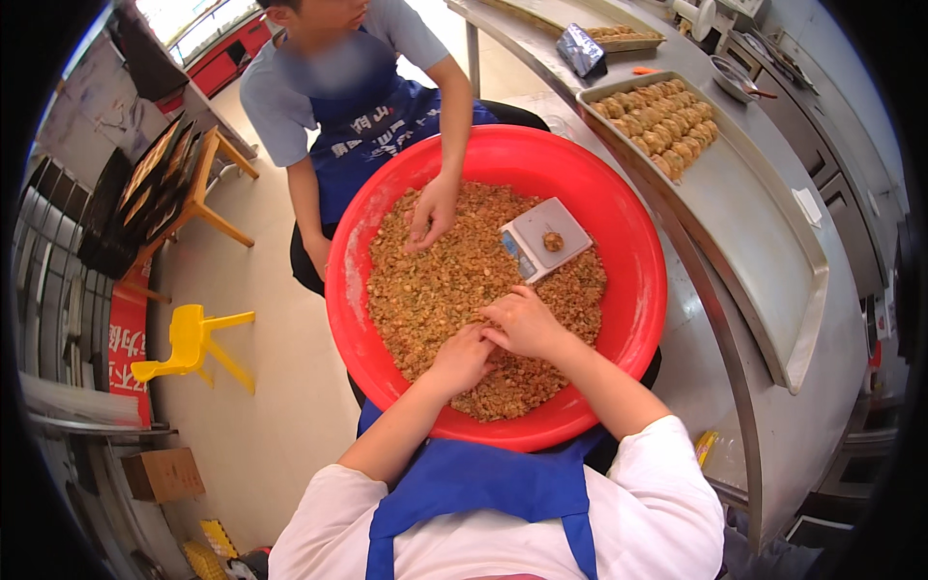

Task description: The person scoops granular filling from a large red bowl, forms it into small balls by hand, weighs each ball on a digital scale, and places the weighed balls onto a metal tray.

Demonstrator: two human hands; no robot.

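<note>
A large red basin point(628, 290) holds a brown crumbly mixture point(416, 300). My left hand point(466, 356) and my right hand point(514, 321) meet low over the mixture, fingers curled together; whatever is between them is hidden. Above my hands, a small scale point(522, 230) rests in the basin with one round ball point(553, 242) on it. Another person's hand point(432, 213) reaches down to the mixture at the upper left, its fingers bent.
A co-worker point(338, 145) sits opposite. At right, a steel counter point(725, 425) bears a tray point(754, 222) with rows of balls point(657, 126), another tray point(619, 39) and a pan point(727, 77). At left stand a yellow chair point(188, 338), wooden rack point(213, 184) and box point(162, 474).
</note>
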